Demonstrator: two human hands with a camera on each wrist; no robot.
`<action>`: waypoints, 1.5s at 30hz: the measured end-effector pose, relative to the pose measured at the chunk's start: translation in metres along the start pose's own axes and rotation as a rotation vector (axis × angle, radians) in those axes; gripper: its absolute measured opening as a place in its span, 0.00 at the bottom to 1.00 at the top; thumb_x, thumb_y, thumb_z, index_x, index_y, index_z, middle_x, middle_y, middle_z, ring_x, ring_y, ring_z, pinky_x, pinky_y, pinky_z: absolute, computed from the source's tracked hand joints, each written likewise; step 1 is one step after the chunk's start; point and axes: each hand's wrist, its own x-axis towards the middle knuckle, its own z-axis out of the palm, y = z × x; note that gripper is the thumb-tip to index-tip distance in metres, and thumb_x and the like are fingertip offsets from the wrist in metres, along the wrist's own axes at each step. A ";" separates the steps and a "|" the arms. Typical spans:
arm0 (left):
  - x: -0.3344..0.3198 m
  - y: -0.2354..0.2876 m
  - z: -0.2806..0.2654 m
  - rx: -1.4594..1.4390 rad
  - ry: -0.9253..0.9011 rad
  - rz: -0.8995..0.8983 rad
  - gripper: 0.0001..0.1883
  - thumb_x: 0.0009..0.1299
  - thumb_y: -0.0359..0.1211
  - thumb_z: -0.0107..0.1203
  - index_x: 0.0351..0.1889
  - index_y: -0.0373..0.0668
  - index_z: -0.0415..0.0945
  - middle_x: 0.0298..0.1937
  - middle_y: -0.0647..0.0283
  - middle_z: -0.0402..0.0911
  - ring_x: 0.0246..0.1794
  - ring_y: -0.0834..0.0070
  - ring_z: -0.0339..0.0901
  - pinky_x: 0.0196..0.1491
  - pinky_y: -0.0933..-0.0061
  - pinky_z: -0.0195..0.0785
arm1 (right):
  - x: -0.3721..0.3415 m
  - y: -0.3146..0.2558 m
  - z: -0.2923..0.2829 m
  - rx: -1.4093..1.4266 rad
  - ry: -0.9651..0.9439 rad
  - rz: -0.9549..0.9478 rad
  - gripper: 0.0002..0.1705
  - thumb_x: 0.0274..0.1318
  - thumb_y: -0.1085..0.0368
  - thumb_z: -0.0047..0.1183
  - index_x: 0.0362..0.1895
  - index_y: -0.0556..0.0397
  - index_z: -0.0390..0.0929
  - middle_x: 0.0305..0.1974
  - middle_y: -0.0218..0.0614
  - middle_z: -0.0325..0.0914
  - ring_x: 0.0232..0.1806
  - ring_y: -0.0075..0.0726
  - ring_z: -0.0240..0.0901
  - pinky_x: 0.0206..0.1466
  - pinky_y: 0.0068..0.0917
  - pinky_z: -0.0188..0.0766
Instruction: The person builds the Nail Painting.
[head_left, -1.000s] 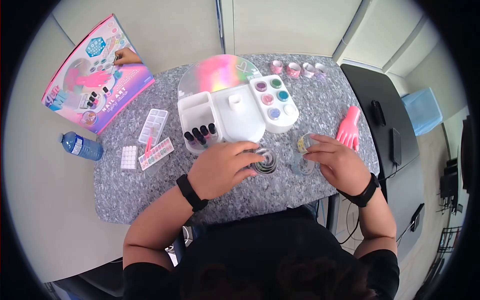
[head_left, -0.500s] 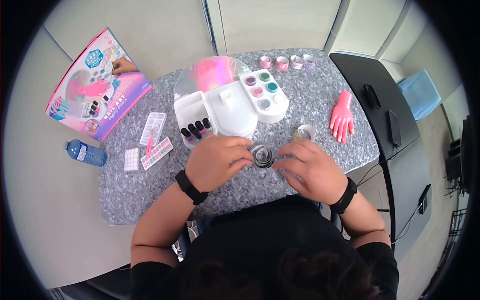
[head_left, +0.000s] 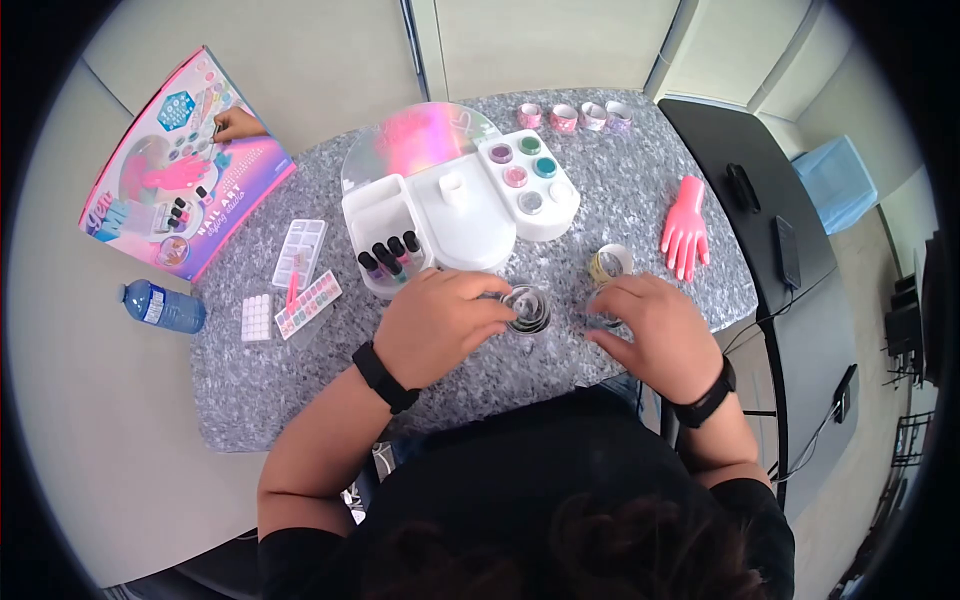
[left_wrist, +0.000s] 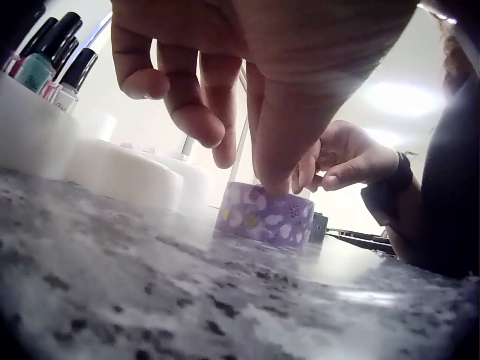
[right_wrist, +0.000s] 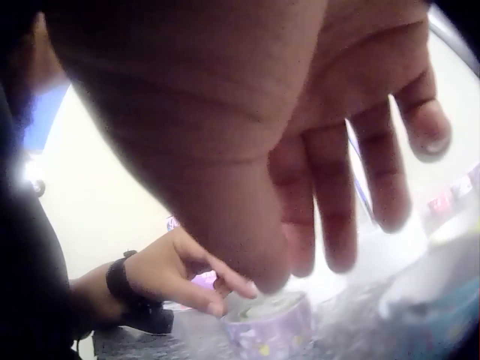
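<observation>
A purple patterned tape roll (left_wrist: 266, 215) stands on the speckled table, with smaller rolls nested inside it as seen in the head view. My left hand (head_left: 440, 325) holds it by its left rim, thumb and index finger at the edge and the other fingers raised. To the right, my right hand (head_left: 660, 335) hovers over a bluish roll (head_left: 604, 318), partly hidden beneath it. In the right wrist view its fingers (right_wrist: 337, 232) hang fairly straight, with nothing between them and the thumb. Just beyond stands a yellow patterned roll (head_left: 610, 262).
Behind the hands sits a white nail station (head_left: 475, 225) with polish bottles (head_left: 390, 258) and glitter pots (head_left: 530, 175). Several rolls (head_left: 563, 118) line the back edge. A pink model hand (head_left: 685, 230) lies right; trays (head_left: 300, 250), a water bottle (head_left: 165, 306) and a box (head_left: 185, 165) are left.
My right hand moved left to the nested rolls, then back right over the bluish roll. My left hand stayed at the nested rolls throughout.
</observation>
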 end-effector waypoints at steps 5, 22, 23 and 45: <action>-0.001 0.003 0.003 -0.046 -0.037 0.055 0.05 0.72 0.38 0.69 0.44 0.56 0.91 0.58 0.76 0.89 0.53 0.70 0.84 0.55 0.62 0.71 | -0.012 0.004 0.002 -0.043 -0.083 0.114 0.12 0.56 0.65 0.71 0.42 0.48 0.83 0.43 0.38 0.84 0.48 0.52 0.83 0.50 0.47 0.79; 0.011 0.021 -0.009 -0.128 0.067 0.126 0.29 0.65 0.37 0.75 0.66 0.54 0.83 0.70 0.64 0.83 0.55 0.62 0.84 0.56 0.59 0.74 | 0.007 -0.016 0.014 -0.047 0.016 0.046 0.12 0.65 0.64 0.64 0.51 0.46 0.80 0.45 0.37 0.86 0.44 0.52 0.86 0.44 0.46 0.82; 0.011 0.022 -0.009 -0.103 0.076 0.136 0.30 0.63 0.35 0.76 0.66 0.52 0.83 0.74 0.62 0.80 0.55 0.61 0.84 0.56 0.59 0.75 | 0.010 -0.018 0.014 0.009 0.061 -0.053 0.12 0.66 0.63 0.64 0.51 0.45 0.80 0.49 0.37 0.86 0.45 0.52 0.86 0.44 0.46 0.83; 0.006 0.003 -0.011 -0.007 0.012 0.065 0.07 0.67 0.33 0.70 0.37 0.49 0.82 0.68 0.69 0.83 0.57 0.63 0.83 0.60 0.58 0.72 | 0.010 -0.018 0.026 0.110 -0.073 -0.180 0.12 0.66 0.56 0.67 0.44 0.48 0.82 0.70 0.38 0.76 0.53 0.52 0.83 0.57 0.48 0.81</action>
